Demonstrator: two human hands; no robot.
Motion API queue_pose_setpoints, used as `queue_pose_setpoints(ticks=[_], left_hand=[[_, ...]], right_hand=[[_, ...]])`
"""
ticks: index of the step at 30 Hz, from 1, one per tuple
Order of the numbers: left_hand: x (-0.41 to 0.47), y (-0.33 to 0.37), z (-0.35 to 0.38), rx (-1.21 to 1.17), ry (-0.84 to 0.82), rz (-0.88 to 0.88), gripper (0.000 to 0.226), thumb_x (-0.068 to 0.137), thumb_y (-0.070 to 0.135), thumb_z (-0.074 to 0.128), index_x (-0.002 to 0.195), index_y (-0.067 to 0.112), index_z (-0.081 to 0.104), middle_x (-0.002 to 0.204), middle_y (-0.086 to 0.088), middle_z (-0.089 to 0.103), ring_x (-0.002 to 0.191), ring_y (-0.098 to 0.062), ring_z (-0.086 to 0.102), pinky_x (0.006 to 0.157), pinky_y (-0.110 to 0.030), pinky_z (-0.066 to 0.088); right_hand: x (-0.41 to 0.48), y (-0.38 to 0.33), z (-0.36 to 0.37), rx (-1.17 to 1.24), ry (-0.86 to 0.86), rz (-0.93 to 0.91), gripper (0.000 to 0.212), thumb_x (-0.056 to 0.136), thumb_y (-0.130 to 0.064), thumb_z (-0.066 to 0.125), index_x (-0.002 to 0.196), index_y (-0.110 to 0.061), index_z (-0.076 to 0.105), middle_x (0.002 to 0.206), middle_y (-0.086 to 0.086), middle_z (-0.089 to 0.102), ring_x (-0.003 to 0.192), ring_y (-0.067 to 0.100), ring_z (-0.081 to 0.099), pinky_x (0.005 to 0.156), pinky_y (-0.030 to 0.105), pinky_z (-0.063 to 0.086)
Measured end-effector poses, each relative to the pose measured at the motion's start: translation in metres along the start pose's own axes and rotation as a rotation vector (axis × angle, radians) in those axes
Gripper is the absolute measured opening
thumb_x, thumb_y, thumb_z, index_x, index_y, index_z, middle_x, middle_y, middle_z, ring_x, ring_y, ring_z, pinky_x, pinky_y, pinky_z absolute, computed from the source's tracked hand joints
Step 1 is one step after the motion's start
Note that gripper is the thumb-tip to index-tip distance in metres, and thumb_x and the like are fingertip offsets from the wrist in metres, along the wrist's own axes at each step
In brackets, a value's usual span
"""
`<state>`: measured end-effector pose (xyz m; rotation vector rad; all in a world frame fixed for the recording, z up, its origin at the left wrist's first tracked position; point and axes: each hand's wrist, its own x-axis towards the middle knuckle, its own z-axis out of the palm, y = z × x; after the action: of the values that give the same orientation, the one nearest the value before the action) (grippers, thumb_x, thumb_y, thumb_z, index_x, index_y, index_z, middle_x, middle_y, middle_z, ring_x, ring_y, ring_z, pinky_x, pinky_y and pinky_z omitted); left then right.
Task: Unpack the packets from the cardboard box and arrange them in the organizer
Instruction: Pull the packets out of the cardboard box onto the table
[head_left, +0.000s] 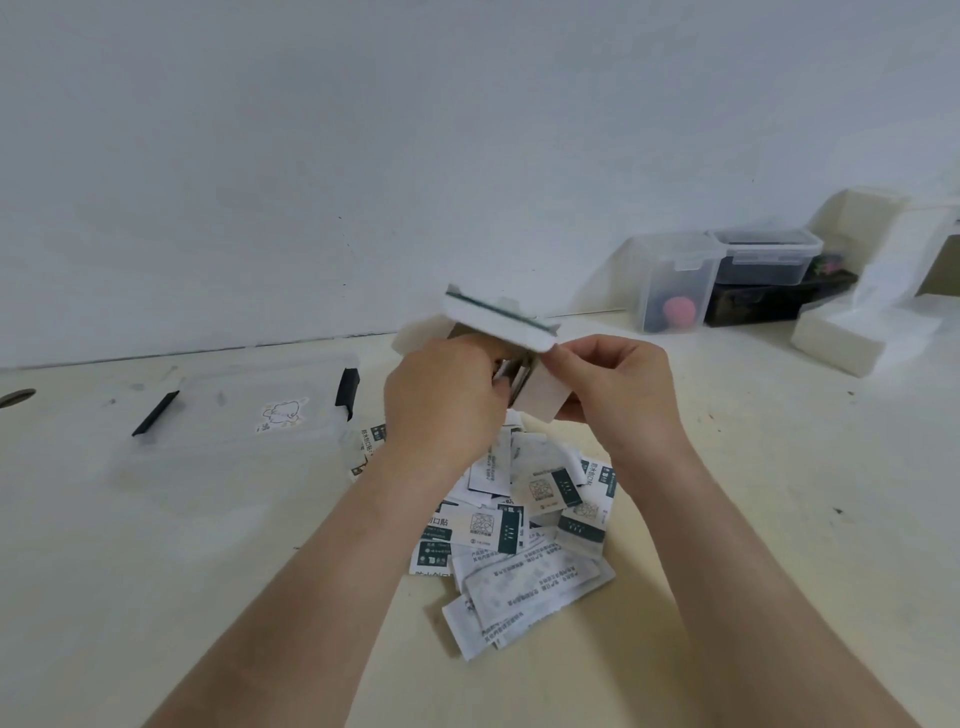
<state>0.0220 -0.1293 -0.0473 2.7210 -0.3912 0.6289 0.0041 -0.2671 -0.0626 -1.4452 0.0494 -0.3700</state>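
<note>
A small white cardboard box (498, 317) is held up above the table, its flaps open. My left hand (441, 395) curls round its left side, fingers reaching into the opening. My right hand (618, 384) pinches the box's right flap and lower side. Under both hands lies a heap of several white and dark green packets (524, 535), some face down. The clear plastic organizer (228, 431) with black latches sits on the table at the left; I see no packets inside it.
Clear lidded containers (675, 280) and a dark box (763, 301) stand against the wall at the back right. White foam blocks (852, 332) lie at the far right. A dark round hole (15, 397) marks the table's left edge.
</note>
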Motion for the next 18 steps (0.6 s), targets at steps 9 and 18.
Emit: queue_pose_setpoints(ticks=[9, 18], left_hand=[[-0.017, -0.015, -0.014, -0.135, -0.027, 0.157, 0.019, 0.087, 0.017, 0.052, 0.095, 0.031, 0.062, 0.081, 0.010, 0.060, 0.075, -0.018, 0.057, 0.062, -0.029, 0.045], [-0.028, -0.032, -0.013, 0.040, -0.073, 0.048, 0.013, 0.093, 0.040, 0.053, 0.098, 0.036, 0.064, 0.075, 0.010, 0.064, 0.069, -0.014, 0.057, 0.061, -0.029, 0.045]], right_hand=[[0.005, 0.002, -0.004, -0.117, 0.182, -0.037, 0.021, 0.083, -0.015, 0.074, 0.063, -0.013, 0.065, 0.063, 0.011, 0.069, 0.060, 0.030, 0.070, 0.063, 0.051, 0.060], [0.004, 0.006, 0.000, -0.380, 0.227, -0.134, 0.018, 0.080, -0.022, 0.070, 0.064, -0.017, 0.065, 0.055, -0.002, 0.064, 0.055, 0.021, 0.064, 0.057, 0.037, 0.054]])
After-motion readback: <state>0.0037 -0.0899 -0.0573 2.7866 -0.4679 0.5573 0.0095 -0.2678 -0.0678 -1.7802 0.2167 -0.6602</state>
